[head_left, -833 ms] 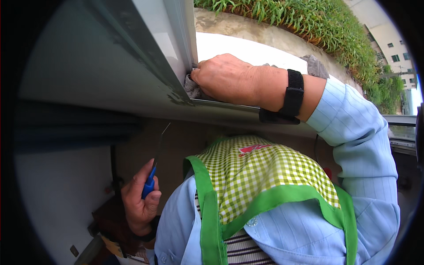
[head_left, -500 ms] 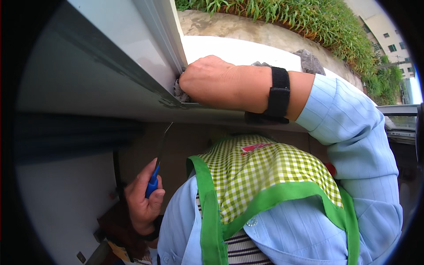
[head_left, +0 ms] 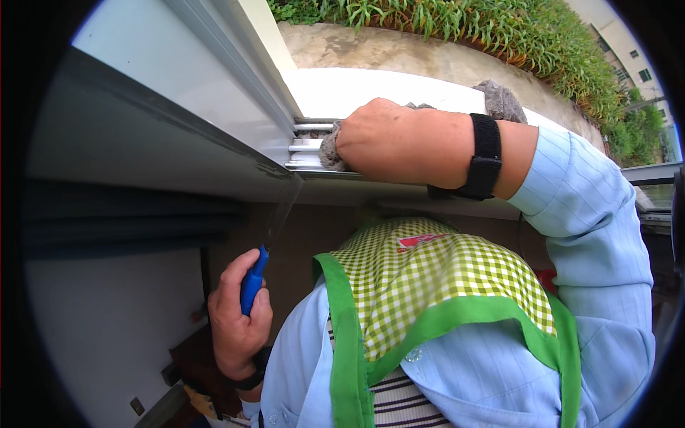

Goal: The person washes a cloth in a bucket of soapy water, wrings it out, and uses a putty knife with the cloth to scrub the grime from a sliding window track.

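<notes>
My right hand (head_left: 389,139) is closed on a crumpled grey cloth (head_left: 330,148), pressing it onto the metal window track (head_left: 305,145) beside the pale window frame (head_left: 260,107). Most of the cloth is hidden behind my fist. Lower on the left, my left hand (head_left: 239,310) grips a blue-handled tool (head_left: 252,280) pointing up toward the track. Its long thin shaft is smeared by motion, and the tip is hard to make out near the sill's inner edge.
A second grey cloth (head_left: 501,101) lies on the white outer ledge (head_left: 399,84). Beyond are a concrete strip (head_left: 349,46) and green plants (head_left: 457,28). Dark fabric (head_left: 128,217) hangs at left. A checked apron (head_left: 442,271) covers my front.
My right hand has slid the cloth rightward along the track, away from the frame corner, baring the rails there. My left hand has shifted slightly right, the tool's shaft swinging closer to the sill.
</notes>
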A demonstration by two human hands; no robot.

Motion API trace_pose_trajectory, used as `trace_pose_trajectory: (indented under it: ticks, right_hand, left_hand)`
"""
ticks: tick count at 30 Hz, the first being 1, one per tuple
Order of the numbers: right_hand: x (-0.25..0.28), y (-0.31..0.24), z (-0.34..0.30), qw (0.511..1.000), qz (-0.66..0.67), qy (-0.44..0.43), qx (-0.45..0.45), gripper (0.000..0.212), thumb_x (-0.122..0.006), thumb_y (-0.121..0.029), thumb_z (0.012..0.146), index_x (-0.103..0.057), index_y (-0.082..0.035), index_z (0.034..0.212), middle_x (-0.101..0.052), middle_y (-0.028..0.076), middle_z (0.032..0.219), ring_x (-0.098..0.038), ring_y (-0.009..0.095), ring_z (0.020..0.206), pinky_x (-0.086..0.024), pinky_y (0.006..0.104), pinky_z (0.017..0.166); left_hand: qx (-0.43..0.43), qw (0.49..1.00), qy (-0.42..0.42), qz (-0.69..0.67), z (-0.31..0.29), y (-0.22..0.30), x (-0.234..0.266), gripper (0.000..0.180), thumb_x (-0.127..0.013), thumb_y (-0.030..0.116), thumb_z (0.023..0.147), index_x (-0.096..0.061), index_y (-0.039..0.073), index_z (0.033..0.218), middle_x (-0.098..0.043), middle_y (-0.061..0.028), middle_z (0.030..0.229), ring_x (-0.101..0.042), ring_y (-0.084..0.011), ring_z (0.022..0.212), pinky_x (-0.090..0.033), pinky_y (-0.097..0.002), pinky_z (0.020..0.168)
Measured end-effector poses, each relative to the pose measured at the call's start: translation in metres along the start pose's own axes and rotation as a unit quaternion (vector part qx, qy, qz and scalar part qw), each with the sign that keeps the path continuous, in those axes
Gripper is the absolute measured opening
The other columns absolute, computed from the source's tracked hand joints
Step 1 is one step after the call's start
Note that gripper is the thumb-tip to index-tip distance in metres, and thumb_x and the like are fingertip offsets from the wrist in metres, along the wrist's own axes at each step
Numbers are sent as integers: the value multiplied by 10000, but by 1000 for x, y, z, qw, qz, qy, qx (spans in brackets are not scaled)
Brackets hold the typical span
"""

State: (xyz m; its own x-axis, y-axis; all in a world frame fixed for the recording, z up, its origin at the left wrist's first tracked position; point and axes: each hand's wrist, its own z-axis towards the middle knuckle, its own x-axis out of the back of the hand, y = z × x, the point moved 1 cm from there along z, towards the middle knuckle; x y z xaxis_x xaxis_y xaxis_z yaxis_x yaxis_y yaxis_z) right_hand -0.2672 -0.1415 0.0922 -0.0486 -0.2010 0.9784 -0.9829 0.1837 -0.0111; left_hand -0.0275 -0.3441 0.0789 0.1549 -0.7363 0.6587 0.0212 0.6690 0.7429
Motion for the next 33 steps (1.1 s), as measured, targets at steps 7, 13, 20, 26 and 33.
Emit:
trace_pose_trajectory:
  ticks: [7,13,20,26,33]
  right_hand:
    - [2,3,-10,987,98,-40,-119,133,-595,-129,847,-661,-24,897,-678,157,831,-671,332,797,-531,427,702]
    - [1,8,-63,971,157,157,-89,340,-678,-184,835,-589,-18,1118,-650,153,969,-630,342,947,-493,431,828]
    - [-6,-3,-127,942,112,281,-144,421,-711,-124,804,-554,-34,1184,-556,155,1147,-529,328,1097,-420,424,955]
    - [-21,-4,-160,926,129,302,-185,446,-725,-81,745,-579,-27,1163,-548,149,1134,-529,342,1082,-415,445,958]
    - [-45,6,-195,909,159,330,-202,468,-757,-59,701,-581,-5,1130,-553,150,1081,-552,355,1030,-438,466,936]
  left_hand:
    - [-106,990,-45,80,36,41,1,427,-633,-57,781,-625,-2,1205,-645,-182,981,-649,-302,788,-513,-351,677]
    - [-105,988,-75,83,53,66,2,377,-656,-46,792,-645,15,1164,-655,-146,856,-633,-284,663,-495,-346,584]
    - [-78,930,-70,351,66,90,2,313,-665,53,838,-663,44,1150,-553,-127,681,-585,-295,559,-458,-396,508]
    - [-44,833,-150,531,90,127,-8,282,-628,65,812,-686,29,1085,-597,-131,684,-613,-270,558,-489,-372,509]
    - [-48,750,-239,615,117,151,-28,357,-630,52,757,-674,-1,1108,-626,-126,696,-627,-245,567,-492,-346,503]
